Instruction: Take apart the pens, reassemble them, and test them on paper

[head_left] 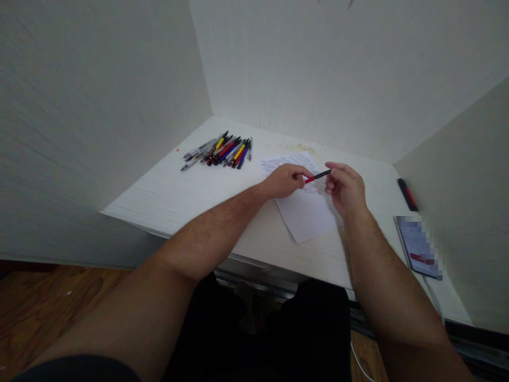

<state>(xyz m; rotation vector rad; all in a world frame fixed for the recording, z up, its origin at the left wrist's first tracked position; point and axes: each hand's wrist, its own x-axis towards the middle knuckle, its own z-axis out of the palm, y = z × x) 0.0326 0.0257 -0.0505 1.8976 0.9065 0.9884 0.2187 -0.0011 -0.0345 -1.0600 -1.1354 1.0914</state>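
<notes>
A red and black pen (317, 176) is held level above a sheet of paper, between both hands. My left hand (287, 180) is closed on its red end. The fingertips of my right hand (347, 185) pinch the black end, the other fingers loosely curled. Beneath the hands lies the white paper (306, 217), its upper half covered with scribbled lines and its lower half blank. To the left of the paper is a heap of pens (225, 151), some clear and others yellow, red or blue with black parts.
A phone (417, 246) with a cable lies on the right side of the white desk (159, 196). Behind it sits a red and black object (407, 194), perhaps a marker. White panels enclose the desk at the left, back and right.
</notes>
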